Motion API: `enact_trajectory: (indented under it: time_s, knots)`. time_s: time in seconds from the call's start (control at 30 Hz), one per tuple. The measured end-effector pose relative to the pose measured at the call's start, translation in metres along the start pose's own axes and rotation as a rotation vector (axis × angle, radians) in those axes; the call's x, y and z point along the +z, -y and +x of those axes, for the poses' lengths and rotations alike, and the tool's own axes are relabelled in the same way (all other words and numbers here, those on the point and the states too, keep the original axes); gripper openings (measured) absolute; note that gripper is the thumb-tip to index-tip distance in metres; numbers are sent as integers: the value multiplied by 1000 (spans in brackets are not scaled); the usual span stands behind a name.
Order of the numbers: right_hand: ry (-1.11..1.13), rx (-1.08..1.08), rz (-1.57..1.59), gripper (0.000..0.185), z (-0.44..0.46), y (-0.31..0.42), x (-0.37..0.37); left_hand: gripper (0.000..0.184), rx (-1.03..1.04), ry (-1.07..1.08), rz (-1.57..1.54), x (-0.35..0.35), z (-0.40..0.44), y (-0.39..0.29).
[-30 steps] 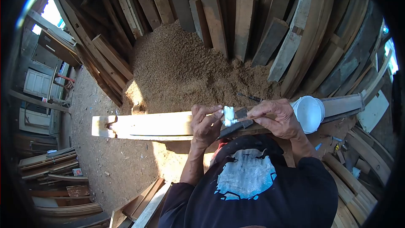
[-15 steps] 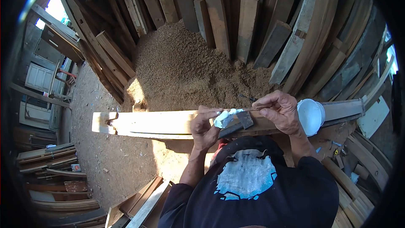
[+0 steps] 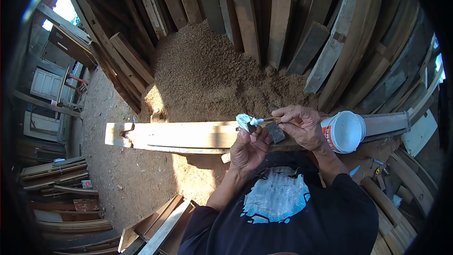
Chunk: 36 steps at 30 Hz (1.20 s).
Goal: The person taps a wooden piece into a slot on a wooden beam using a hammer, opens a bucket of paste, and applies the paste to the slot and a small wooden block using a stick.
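My left hand (image 3: 249, 150) is turned palm up, its fingers curled round a crumpled pale blue-white plastic wrapper (image 3: 245, 121). Close by on the right, my right hand (image 3: 302, 126) has thumb and fingertips pinched together. A thin brownish sliver shows near that pinch, too small to name. Both hands are above a long wooden beam (image 3: 188, 134) that crosses in front of me. Between them, a dark flat square piece (image 3: 275, 132) lies at the beam, partly behind the fingers.
A white bucket (image 3: 347, 132) with a red label stands on the beam, right of my right hand. Behind lies a sawdust heap (image 3: 203, 71) against upright planks (image 3: 280, 28). Stacked boards (image 3: 56, 179) are at left, more timber (image 3: 391, 217) at lower right.
My left hand has moved right and rolled palm up, so the wrapper now points up and left. My right hand has shifted slightly left and down. The bucket's red label has come into view.
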State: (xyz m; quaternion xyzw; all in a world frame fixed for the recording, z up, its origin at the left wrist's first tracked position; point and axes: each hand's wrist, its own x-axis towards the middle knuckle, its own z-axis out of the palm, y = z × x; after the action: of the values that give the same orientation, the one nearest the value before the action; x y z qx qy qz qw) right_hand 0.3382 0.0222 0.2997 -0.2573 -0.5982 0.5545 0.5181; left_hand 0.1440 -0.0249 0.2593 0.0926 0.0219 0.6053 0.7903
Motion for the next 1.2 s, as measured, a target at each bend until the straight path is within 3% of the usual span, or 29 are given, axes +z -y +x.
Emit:
enact_trajectory:
  time_s: [0.2, 0.33, 0.43, 0.53, 0.67, 0.8, 0.9, 1.03, 1.2]
  knots:
    - [52, -236, -396, 20, 6, 2, 0, 27, -31, -64, -37, 2, -1, 6]
    - [-156, -246, -311, 19, 5, -3, -5, 27, -57, -63, -74, -1, -2, 7]
    - [-6, -297, -355, 19, 8, 9, -5, 21, -64, -104, -70, 4, -2, 8]
    - [40, -278, -397, 20, 6, -3, -3, 31, -73, -120, -52, 7, -3, 9]
    - [-163, -255, -329, 18, 11, -11, -10, 32, -66, -89, -42, 5, -4, 7]
    - [31, -293, -333, 16, 10, 7, -4, 34, -75, -114, -36, 4, -4, 6]
    - [13, -291, -425, 16, 13, 2, -5, 29, -82, -89, -34, 3, -3, 7]
    - [-165, -222, -315, 17, 13, 5, -9, 23, -48, -138, 53, 6, -4, 3]
    - [74, -164, -433, 28, 10, 36, -4, 30, 54, -258, 233, -4, -9, -1]
